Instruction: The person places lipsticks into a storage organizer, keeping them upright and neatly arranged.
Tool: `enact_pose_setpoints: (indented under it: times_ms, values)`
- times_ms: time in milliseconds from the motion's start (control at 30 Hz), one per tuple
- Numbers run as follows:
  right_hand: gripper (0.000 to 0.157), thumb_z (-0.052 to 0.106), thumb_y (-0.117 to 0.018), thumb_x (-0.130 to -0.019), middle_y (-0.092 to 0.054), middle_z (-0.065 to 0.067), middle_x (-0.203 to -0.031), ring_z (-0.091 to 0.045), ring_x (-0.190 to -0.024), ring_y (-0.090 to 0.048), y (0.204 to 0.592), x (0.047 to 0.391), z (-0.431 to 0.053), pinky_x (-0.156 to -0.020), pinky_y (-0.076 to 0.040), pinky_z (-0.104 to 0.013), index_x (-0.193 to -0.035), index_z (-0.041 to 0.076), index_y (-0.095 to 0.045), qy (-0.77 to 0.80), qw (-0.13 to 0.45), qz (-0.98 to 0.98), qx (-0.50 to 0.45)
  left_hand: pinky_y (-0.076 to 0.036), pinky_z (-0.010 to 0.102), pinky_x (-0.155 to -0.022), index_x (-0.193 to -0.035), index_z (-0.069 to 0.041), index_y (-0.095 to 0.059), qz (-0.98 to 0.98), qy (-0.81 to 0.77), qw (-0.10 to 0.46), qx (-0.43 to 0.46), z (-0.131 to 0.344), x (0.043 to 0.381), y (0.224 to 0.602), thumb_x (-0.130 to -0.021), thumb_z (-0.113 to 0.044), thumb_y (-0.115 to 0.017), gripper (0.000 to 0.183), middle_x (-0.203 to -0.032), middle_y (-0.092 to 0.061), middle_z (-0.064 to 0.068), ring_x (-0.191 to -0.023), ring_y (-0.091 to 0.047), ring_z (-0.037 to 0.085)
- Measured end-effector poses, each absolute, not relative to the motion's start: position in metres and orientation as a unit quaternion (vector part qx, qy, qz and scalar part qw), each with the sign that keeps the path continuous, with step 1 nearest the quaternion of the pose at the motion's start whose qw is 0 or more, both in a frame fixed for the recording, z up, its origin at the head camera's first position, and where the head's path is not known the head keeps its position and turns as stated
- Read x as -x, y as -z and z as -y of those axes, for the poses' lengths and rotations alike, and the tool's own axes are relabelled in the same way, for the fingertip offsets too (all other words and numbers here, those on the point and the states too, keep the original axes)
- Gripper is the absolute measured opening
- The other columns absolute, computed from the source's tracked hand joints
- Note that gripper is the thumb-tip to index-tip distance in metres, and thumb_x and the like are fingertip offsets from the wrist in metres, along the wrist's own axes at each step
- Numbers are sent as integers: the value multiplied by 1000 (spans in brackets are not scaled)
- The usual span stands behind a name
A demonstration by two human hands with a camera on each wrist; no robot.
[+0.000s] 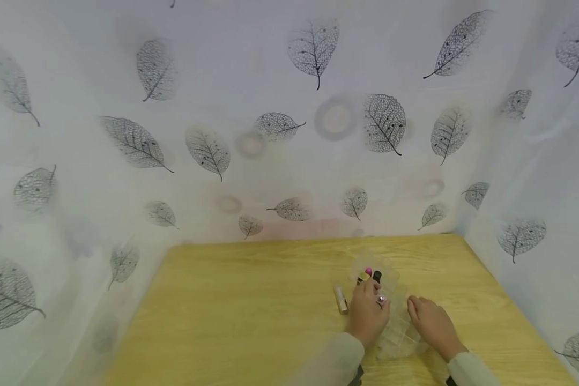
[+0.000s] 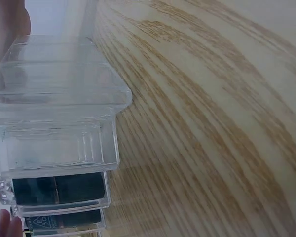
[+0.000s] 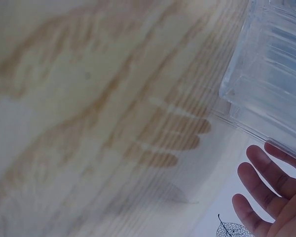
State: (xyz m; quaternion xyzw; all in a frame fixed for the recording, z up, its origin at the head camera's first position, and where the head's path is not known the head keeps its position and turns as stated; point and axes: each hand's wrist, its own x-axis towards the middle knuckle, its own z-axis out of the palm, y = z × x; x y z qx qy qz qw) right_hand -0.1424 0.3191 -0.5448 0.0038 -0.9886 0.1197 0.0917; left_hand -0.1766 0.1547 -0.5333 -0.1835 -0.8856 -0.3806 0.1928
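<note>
A clear plastic organizer with stepped compartments stands on the table. Dark lipstick tubes stand in its compartments in the left wrist view, one with a jewelled cap. Over this end is my left hand, its thumb and fingertips on either side of the jewelled cap; I cannot tell whether they pinch it. Just past its fingers are a black tube, a pink cap and a yellow one. My right hand is at the organizer's right side, fingers loosely extended by its edge.
A pale tube with a light-gold end lies on the wooden table, left of my left hand. Behind the table and along its sides hangs a white leaf-patterned sheet.
</note>
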Motion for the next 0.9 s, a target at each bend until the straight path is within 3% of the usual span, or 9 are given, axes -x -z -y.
enact_pose_setpoints:
  times_ms: [267, 667, 900]
  values:
    - [27, 16, -46, -96, -66, -13, -83, -30, -76, -63, 542, 143, -317, -66, -51, -47, -100, -5, -64, -123, 87, 989, -5, -41, 15, -61, -97, -17, -58, 890, 365, 225, 157, -128, 180, 524, -76, -28, -75, 28, -85, -60, -6, -77, -53, 5]
    - [25, 14, -48, -94, -67, -14, -82, -33, -75, -64, 543, 137, -317, -66, -51, -49, -97, -5, -64, -117, 100, 988, -7, -40, 14, -58, -97, -15, -58, 892, 355, 244, 138, -76, 195, 519, -73, -20, -75, 29, -85, -60, -3, -75, -52, 7]
    - [25, 13, -47, -95, -67, -13, -81, -32, -75, -64, 542, 139, -316, -66, -52, -47, -98, -5, -63, -125, 104, 987, -16, -48, 25, -71, -108, -12, -55, 913, 351, 184, 96, -61, 206, 534, -78, -22, -74, 37, -97, -59, 2, -87, -55, 14]
